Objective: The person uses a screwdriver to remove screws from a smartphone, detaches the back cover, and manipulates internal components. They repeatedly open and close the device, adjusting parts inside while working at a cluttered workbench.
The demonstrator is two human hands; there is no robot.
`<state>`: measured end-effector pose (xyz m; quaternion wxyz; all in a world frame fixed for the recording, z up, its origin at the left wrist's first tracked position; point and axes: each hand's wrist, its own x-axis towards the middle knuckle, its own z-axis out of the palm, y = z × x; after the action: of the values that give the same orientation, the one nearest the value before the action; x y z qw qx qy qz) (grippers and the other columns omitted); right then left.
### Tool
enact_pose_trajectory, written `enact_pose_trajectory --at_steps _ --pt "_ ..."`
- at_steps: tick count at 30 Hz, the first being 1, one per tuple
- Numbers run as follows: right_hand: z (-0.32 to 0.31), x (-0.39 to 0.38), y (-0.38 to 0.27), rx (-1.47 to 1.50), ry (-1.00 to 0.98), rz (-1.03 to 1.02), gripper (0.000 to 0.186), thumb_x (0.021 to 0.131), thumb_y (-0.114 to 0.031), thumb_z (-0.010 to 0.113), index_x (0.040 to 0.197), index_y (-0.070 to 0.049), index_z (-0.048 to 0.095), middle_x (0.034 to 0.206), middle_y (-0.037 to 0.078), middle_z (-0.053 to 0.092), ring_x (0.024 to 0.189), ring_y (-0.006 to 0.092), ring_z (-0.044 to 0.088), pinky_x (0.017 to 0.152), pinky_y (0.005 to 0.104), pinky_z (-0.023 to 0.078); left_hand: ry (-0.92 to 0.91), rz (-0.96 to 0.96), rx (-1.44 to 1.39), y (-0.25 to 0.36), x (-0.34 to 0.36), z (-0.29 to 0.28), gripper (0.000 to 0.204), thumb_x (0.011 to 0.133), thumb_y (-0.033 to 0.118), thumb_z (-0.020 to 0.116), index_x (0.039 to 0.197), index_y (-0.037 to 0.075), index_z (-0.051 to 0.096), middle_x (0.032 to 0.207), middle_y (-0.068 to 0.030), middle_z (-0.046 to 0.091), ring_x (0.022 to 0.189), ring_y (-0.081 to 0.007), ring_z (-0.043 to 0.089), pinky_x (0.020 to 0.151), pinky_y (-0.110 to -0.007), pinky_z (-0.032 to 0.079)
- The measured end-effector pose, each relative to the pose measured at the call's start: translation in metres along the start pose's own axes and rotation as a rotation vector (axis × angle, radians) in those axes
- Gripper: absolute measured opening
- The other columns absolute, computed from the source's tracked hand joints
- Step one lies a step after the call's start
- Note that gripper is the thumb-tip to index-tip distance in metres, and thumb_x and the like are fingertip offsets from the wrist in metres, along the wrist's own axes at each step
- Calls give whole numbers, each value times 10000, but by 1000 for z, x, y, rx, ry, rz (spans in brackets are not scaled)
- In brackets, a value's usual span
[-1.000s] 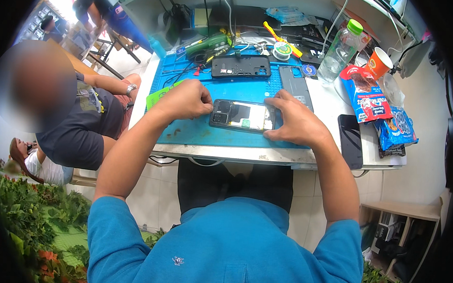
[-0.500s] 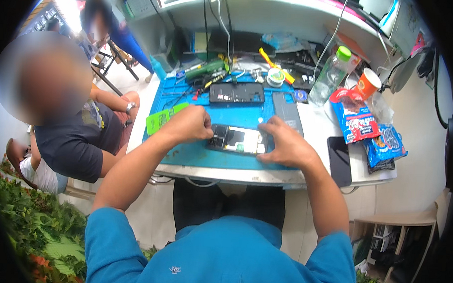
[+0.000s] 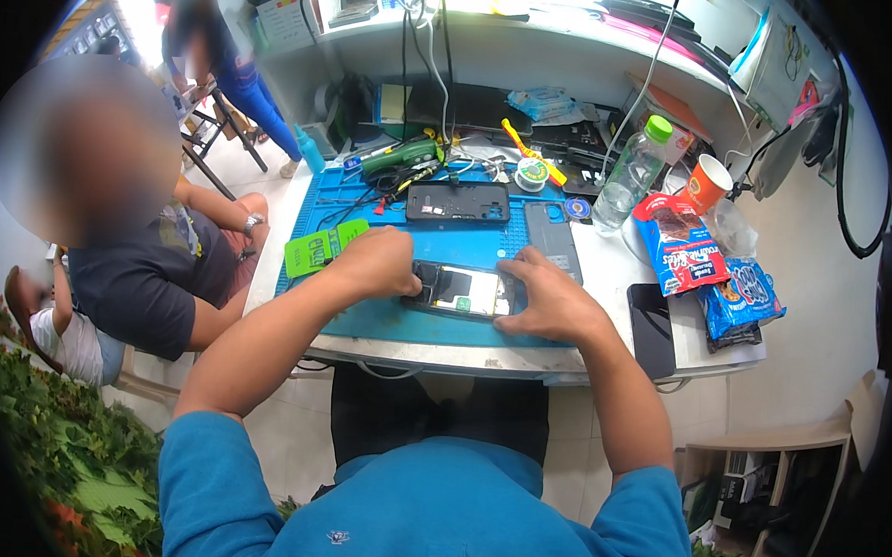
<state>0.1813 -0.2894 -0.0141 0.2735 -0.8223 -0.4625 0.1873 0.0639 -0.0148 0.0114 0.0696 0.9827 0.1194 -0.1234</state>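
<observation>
An opened phone (image 3: 465, 287), its light inner parts exposed and dark camera block at the left, lies flat on the blue mat (image 3: 464, 333). My left hand (image 3: 373, 264) has its fingers curled down on the phone's left end, fingertips partly hidden. My right hand (image 3: 548, 297) grips the right end, thumb on the near edge and index finger on the far edge. Behind the phone is a black phone housing (image 3: 456, 202). A grey back panel (image 3: 550, 243) lies beside it at the right, and a green card (image 3: 314, 249) sits left of my left hand.
Tools (image 3: 396, 159) and a solder spool (image 3: 531, 173) crowd the desk's back. At right stand a bottle (image 3: 621, 186) and cup (image 3: 707, 184), with snack packs (image 3: 678, 242) and a dark phone (image 3: 650, 330). A seated person (image 3: 137, 278) is close at left.
My left hand has pressed down onto the phone's left end, its fingers now over the camera area. My right hand keeps its grip. The view has tilted, so the desk sits lower in the picture.
</observation>
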Motion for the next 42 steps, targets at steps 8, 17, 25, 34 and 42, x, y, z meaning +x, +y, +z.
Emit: enact_pose_trajectory --at_steps 8,17,25,34,42 --pt "4 1 5 31 23 -52 850 737 -321 925 1458 36 652 1349 219 615 1261 407 646 1106 451 530 48 42 -9 -7 -6 11 228 806 264 766 839 39 773 854 -231 757 904 -433 747 837 -513 597" --pt "0 2 -2 5 15 -15 831 708 -301 908 1422 57 676 1332 205 635 1245 390 676 1124 441 538 57 222 -190 -33 -12 13 180 846 201 687 860 22 688 792 -230 695 773 -448 674 716 -530 515" --pt "-5 1 -9 10 -10 34 846 705 -305 910 1432 56 671 1337 199 632 1267 386 665 1127 445 533 133 295 -215 -54 -15 16 164 873 181 672 866 18 685 792 -215 686 737 -414 657 683 -497 496" --pt "-5 1 -7 17 0 14 829 719 -294 914 1430 55 671 1322 208 638 1255 398 662 1118 446 532 286 406 -280 -47 -20 16 149 911 185 737 960 52 785 913 -157 771 825 -398 725 762 -481 573" --pt "1 1 0 31 25 -39 847 725 -293 926 1450 52 657 1351 213 629 1265 406 663 1117 441 536 373 635 -170 -59 -29 29 235 902 69 828 1116 164 841 1083 -41 774 899 -282 753 782 -407 597"
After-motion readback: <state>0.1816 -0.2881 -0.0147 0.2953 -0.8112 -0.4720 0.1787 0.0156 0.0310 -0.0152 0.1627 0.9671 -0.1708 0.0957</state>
